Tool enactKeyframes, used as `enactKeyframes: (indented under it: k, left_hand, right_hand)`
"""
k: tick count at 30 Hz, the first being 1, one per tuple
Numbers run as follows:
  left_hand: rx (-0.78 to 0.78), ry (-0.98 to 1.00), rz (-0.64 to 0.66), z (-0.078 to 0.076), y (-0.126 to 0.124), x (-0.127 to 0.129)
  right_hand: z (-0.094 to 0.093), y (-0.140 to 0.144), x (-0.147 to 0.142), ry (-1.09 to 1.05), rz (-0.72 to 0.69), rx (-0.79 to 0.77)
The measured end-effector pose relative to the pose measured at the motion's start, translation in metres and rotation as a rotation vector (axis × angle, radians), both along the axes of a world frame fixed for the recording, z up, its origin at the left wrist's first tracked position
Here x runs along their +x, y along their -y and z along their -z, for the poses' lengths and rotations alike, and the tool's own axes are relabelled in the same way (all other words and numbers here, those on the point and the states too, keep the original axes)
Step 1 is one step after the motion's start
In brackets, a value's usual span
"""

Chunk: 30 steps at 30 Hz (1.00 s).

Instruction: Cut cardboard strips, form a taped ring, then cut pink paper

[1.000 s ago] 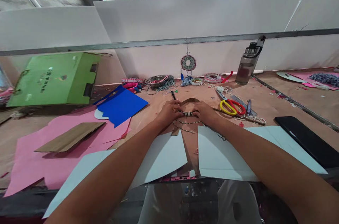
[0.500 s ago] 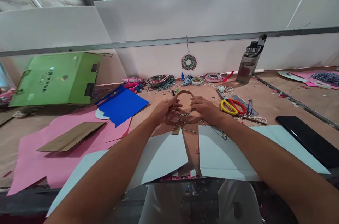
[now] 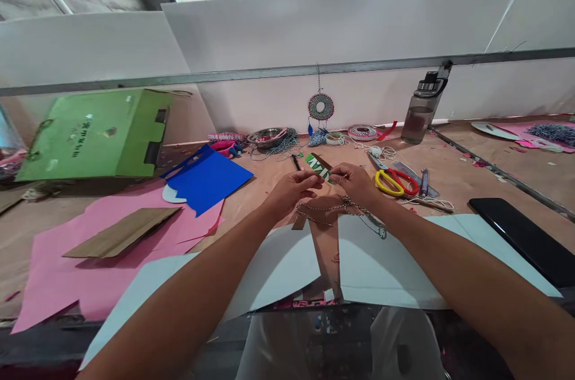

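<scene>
My left hand [image 3: 291, 190] and my right hand [image 3: 356, 181] are raised a little above the table's middle, pinching between them a curved cardboard strip [image 3: 318, 165] that shows a green printed face. A black-and-white twisted cord [image 3: 324, 210] hangs in loops from the strip and from my right hand down to the tabletop. Two white paper sheets [image 3: 381, 260] lie just in front of me, under my forearms.
Yellow and red scissors [image 3: 395, 182] lie right of my hands, a black phone [image 3: 525, 237] further right. Blue card [image 3: 207, 177], pink paper [image 3: 85, 272] and a green box [image 3: 92, 134] sit left. A water bottle [image 3: 420, 107], a hanging woven ring [image 3: 320, 106] and a metal bowl [image 3: 268, 137] stand at the back.
The strip was pressed flat at the table with the cord being wound; my hands lifted it and turned it over, so its green printed side now faces up.
</scene>
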State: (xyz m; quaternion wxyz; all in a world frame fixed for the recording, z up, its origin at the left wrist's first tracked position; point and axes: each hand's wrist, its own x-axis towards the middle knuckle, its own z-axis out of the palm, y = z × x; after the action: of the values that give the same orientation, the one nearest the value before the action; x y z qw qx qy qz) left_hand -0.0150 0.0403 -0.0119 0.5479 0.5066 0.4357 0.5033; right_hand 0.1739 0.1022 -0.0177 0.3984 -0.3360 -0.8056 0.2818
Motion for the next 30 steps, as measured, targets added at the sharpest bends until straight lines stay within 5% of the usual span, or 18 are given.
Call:
enactKeyframes:
  k: [7, 15, 25, 30]
  left_hand:
    - [0.070, -0.017, -0.173, -0.003, 0.004, 0.017]
    - [-0.038, 0.249, -0.248, -0.007, -0.006, 0.001]
    - [-0.073, 0.395, -0.175, -0.009, -0.004, -0.005]
    - [-0.014, 0.399, -0.129, -0.010, -0.002, -0.014]
  right_hand:
    - [-0.005, 0.012, -0.010, -0.011, -0.002, -0.029]
    - [-0.014, 0.004, 0.001, -0.316, 0.035, -0.174]
    - [-0.008, 0.004, 0.003, -0.141, 0.005, -0.089]
    - [-0.006, -0.009, 0.013, -0.147, 0.240, -0.017]
